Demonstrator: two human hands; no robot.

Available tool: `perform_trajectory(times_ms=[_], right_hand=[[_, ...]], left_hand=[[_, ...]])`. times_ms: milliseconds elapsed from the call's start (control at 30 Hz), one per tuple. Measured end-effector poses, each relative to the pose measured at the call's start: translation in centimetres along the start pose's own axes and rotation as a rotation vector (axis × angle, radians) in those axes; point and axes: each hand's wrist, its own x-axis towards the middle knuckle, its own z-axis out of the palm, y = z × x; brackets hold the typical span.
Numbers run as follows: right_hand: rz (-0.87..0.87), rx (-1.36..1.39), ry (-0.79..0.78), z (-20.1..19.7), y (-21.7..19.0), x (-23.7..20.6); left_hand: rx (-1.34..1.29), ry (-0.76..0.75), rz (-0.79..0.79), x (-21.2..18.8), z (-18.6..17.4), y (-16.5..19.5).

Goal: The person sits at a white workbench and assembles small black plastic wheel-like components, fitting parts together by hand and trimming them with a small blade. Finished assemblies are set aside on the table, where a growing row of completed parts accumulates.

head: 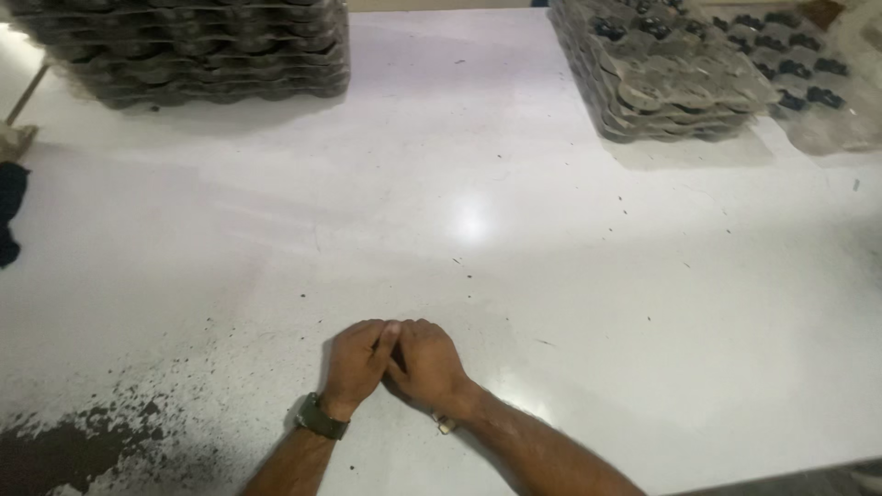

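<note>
Together, left hand and right hand on the white table, fingers curled shut, knuckles pointing away.

Evenly bright, lit from overhead. A round glare spot on the white table just right of middle, with a fainter sheen near the right forearm. Overexposed along the far left edge. Soft shadows under the stacked trays far left and the second stack far right, falling toward the near side. A short shadow left of the left hand. Slightly soft overall, grainy; far corners blurred and bent by wide-angle distortion.
</note>
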Motion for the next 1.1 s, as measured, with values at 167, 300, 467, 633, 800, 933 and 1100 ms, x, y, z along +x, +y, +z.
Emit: perform_trajectory(times_ms=[167,300,467,633,800,933,1100], right_hand=[[-0.294,0.060,0.444,1.0,0.3,0.1],[-0.264,0.092,0.459,1.3,0.6,0.2],[-0.178,0.101,0.298,1.8,1.3,0.2],[-0.177,0.126,0.232,2.0,1.8,0.3],[-0.232,0.118,0.206,2.5,2.0,-0.1],[-0.214,0.240,0.164,2.7,2.3,0.0],[-0.295,0.310,0.173,3.4,3.6,-0.2]], left_hand=[[-0.003,0.116,0.169,-0.1,-0.1,0.2],[0.067,0.158,0.251,-0.3,0.1,0.1],[0.007,0.121,0.140,-0.2,0.2,-0.6],[-0.030,0.092,0.254,-0.6,0.5,-1.4],[0.021,0.020,0.227,-0.7,0.6,-2.5],[-0.039,0.036,0.297,-0.7,0.7,-3.5],[-0.035,-0.054,0.309,-0.5,1.8,-5.1]])
